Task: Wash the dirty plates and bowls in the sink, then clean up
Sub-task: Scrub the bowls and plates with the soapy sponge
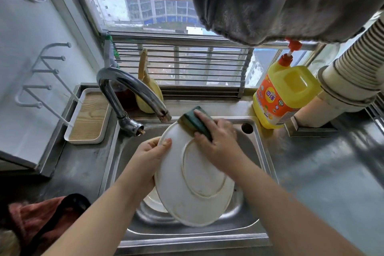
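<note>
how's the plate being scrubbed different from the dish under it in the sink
The plate is held tilted above the basin by the left hand, with its underside and foot ring facing up; the dish below rests low in the sink. The plate is in full view, while the dish is mostly hidden behind it. The right hand presses a green sponge on the plate's rim; nothing touches the dish. Both are white.

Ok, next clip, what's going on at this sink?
A person is washing up. The left hand holds a white plate tilted over the sink, its underside facing the camera. The right hand presses a green sponge against the plate's upper rim. Another white dish lies in the basin beneath. No water shows at the faucet; a yellow detergent bottle stands on the counter.
</note>
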A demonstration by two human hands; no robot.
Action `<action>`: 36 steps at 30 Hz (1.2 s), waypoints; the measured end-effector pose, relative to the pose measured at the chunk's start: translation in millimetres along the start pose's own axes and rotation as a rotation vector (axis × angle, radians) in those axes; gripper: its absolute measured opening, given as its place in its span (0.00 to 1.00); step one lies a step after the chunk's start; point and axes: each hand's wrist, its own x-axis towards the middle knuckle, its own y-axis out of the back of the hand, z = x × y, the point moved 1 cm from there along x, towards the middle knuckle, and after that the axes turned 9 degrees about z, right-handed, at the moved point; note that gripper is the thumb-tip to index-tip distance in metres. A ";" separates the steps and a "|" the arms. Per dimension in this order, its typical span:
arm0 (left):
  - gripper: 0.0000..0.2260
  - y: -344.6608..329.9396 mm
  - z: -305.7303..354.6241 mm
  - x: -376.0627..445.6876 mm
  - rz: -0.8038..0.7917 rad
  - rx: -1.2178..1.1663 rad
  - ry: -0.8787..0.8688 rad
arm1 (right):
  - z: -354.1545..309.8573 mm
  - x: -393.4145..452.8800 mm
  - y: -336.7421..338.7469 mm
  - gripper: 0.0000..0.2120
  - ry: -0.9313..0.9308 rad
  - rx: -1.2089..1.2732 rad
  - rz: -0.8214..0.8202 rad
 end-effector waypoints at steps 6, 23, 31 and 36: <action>0.07 -5.7 -16.2 -11.2 0.027 -0.059 -0.073 | -6.4 -19.7 -19.8 0.29 -0.035 -0.072 0.029; 0.05 -3.6 -16.1 -14.0 0.062 -0.065 -0.149 | -51.1 -43.2 -22.4 0.30 -0.017 -0.083 0.056; 0.07 -0.5 -16.0 -22.9 0.214 -0.085 -0.174 | 60.5 -9.7 -49.5 0.25 -0.786 0.368 -0.018; 0.07 5.5 -19.5 -25.2 0.219 -0.102 -0.212 | 54.1 -46.0 -66.4 0.19 -1.013 1.043 0.099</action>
